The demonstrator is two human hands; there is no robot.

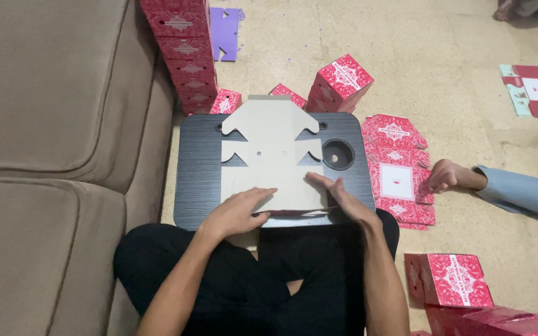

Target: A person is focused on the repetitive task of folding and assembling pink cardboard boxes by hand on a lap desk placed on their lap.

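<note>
While I look down from the head camera, my left hand (239, 210) and right hand (342, 199) both lie low in the middle of the frame, fingers stretched nearly flat, palms down, gripping nothing. They press on the near edge of an unfolded cardboard box blank (273, 155), plain side up, where a narrow flap is bent over. Its long axis runs from that edge toward the top of the frame, ending in a pointed flap.

It lies on a black lap desk (197, 168) with a round cup hole (337, 154); bare board shows on both sides of it. A brown sofa (51, 155) closes off the left. To the right, red printed blanks (400, 171) lie flat on the floor, touched by another person's hand (443, 175). Folded red boxes (453, 280) sit lower right, and a tall stack (185, 53) stands at upper left.
</note>
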